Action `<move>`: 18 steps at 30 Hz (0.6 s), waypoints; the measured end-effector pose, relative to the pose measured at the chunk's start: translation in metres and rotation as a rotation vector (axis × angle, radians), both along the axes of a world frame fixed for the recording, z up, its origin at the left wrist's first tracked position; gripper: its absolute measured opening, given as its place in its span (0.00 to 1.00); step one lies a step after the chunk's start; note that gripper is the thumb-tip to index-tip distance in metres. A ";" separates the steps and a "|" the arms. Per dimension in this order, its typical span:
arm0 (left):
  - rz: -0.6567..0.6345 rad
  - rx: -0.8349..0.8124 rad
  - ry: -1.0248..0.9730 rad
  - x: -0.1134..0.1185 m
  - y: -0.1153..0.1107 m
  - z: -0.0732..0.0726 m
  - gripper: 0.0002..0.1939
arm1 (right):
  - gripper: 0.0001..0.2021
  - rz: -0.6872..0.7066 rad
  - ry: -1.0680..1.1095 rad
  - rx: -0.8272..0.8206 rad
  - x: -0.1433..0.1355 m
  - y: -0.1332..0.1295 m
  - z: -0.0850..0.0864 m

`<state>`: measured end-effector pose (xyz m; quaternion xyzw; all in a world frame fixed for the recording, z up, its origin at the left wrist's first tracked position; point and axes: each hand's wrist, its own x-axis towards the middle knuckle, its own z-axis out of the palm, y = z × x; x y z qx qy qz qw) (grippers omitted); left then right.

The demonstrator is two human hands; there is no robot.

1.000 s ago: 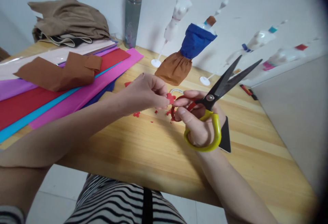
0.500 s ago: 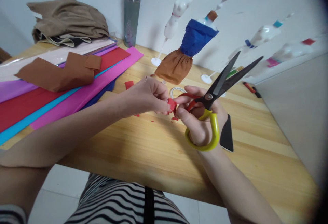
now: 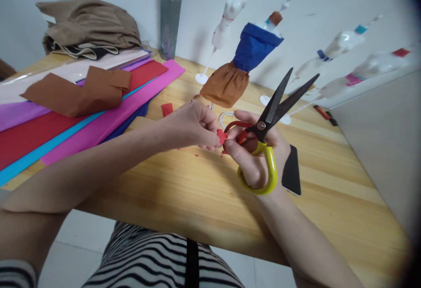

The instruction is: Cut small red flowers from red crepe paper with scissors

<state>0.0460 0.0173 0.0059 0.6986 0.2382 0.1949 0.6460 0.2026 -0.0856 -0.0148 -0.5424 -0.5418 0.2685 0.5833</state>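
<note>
Between the fingertips of my left hand (image 3: 197,125) is pinched a small red paper cutout (image 3: 222,136) with rounded lobes. My right hand (image 3: 253,156) is wrapped around scissors (image 3: 262,125) with one yellow and one red handle; their dark blades are spread apart and point up and away. The thumb and a fingertip of this hand touch the right edge of the cutout. Small red scraps (image 3: 196,155) lie on the wooden table (image 3: 164,191) below, and a larger red piece (image 3: 166,109) rests behind my left wrist.
Mini mannequins stand along the wall, one in a blue top (image 3: 258,46) and brown skirt (image 3: 225,84). Coloured paper sheets (image 3: 158,75), a brown paper piece (image 3: 101,92) and a folded cloth (image 3: 92,24) lie left. A flask (image 3: 171,20), tape roll (image 3: 225,117) and phone (image 3: 292,171) are nearby.
The scissors have tilted slightly left and down in my right hand. The red cutout has turned so its lobed outline shows more clearly. Both hands keep their hold.
</note>
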 end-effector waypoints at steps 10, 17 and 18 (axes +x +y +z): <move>0.014 -0.054 0.040 0.001 0.000 0.004 0.09 | 0.14 -0.046 0.048 0.014 0.000 0.001 0.002; 0.036 -0.070 0.076 0.003 0.001 0.004 0.10 | 0.12 -0.075 0.013 0.018 0.006 0.004 0.001; 0.043 -0.077 0.084 0.003 0.001 0.005 0.09 | 0.14 -0.072 -0.009 0.038 0.007 0.004 0.002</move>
